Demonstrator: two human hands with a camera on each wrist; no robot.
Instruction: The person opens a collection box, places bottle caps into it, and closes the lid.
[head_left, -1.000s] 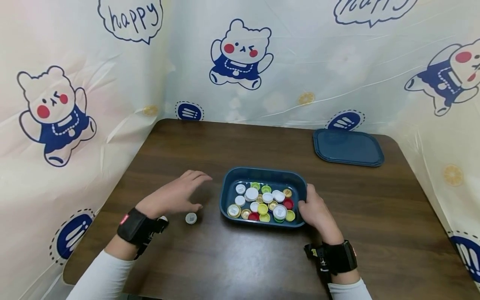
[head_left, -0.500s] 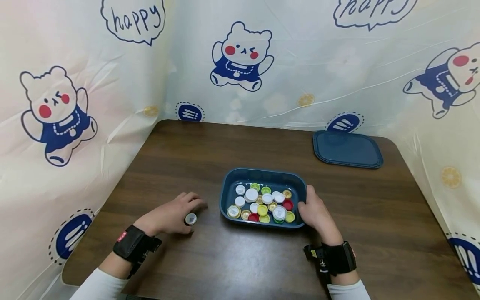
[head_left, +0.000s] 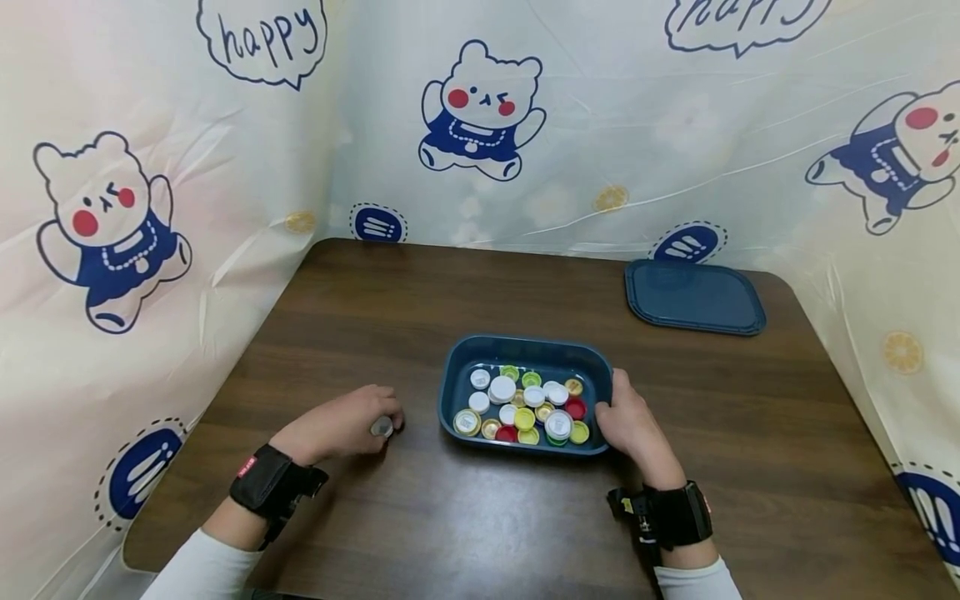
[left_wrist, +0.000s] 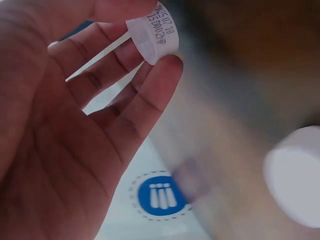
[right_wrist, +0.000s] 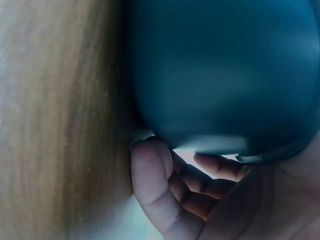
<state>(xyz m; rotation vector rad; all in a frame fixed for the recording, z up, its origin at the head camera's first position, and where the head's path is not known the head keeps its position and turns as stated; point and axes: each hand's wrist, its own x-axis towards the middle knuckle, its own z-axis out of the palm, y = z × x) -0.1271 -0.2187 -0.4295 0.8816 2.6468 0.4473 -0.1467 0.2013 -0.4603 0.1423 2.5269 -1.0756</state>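
Note:
My left hand (head_left: 345,425) is low over the table, left of the blue tray. It pinches a white bottle cap (head_left: 382,427) between thumb and fingertips. In the left wrist view this bottle cap (left_wrist: 159,35) is tilted, with dark printing on it. A second white cap (left_wrist: 296,175) shows blurred at that view's right edge; in the head view it is hidden. My right hand (head_left: 633,425) grips the right end of the dark blue tray (head_left: 525,342). Several white, yellow, gold, green and red caps (head_left: 502,389) lie inside. From the right wrist, curled fingers (right_wrist: 150,172) show against the tray's underside.
A dark blue lid (head_left: 693,296) lies flat at the table's back right. The brown wooden table (head_left: 390,325) is bounded behind and at the sides by a printed curtain (head_left: 600,125). Both wrists wear black camera straps (head_left: 678,515).
My left hand has come down and its fingers have drawn in round the white bottle cap, which lay on the table before. The right hand and the tray have stayed in place.

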